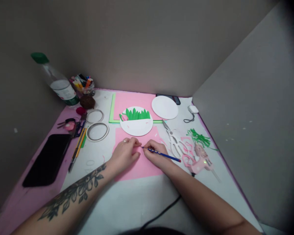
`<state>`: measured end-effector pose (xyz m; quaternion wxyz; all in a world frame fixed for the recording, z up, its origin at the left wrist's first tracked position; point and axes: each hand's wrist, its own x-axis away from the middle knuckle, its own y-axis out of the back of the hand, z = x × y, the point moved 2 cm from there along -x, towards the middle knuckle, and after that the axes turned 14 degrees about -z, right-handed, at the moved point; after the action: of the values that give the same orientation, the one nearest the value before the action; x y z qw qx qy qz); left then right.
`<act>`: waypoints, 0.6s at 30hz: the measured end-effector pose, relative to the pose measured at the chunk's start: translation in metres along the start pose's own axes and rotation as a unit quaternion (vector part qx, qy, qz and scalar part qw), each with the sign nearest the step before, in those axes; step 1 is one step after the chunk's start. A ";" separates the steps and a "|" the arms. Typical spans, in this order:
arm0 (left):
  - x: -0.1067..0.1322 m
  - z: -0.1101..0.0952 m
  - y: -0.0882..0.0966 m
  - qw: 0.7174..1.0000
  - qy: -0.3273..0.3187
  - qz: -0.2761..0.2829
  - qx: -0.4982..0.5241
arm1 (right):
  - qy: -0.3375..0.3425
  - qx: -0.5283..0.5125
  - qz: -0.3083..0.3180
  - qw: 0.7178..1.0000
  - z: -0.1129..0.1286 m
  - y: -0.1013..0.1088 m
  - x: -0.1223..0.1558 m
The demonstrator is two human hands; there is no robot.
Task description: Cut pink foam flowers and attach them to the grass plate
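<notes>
Fingers [149, 143] of the right hand [155, 151] pinch a slim blue pencil [168, 156], its point at or just over the pink sheet [142, 169], in the gap between the hands. From there its long axis slants toward the sheet's right edge and the person. On the sheet's left part lies the left hand [126, 150], thumb and forefinger apart, just beside that point. Past the sheet's middle, a smooth round white plate [137, 128] with spiky green cutouts [137, 115] overlaps its far edge.
</notes>
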<state>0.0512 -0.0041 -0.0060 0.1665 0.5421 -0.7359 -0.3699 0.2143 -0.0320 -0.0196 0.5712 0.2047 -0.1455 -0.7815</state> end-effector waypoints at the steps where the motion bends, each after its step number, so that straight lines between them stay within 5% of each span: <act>1: 0.000 0.000 0.000 1.000 0.000 0.001 0.000 | 0.001 -0.001 0.002 1.000 0.000 0.000 0.000; 18: 0.000 -0.001 0.000 1.000 -0.006 -0.005 0.009 | 0.005 -0.009 0.029 1.000 0.001 0.000 0.001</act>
<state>0.0513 -0.0043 -0.0054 0.1558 0.5447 -0.7375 -0.3676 0.2138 -0.0325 -0.0190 0.5959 0.1992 -0.1416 -0.7650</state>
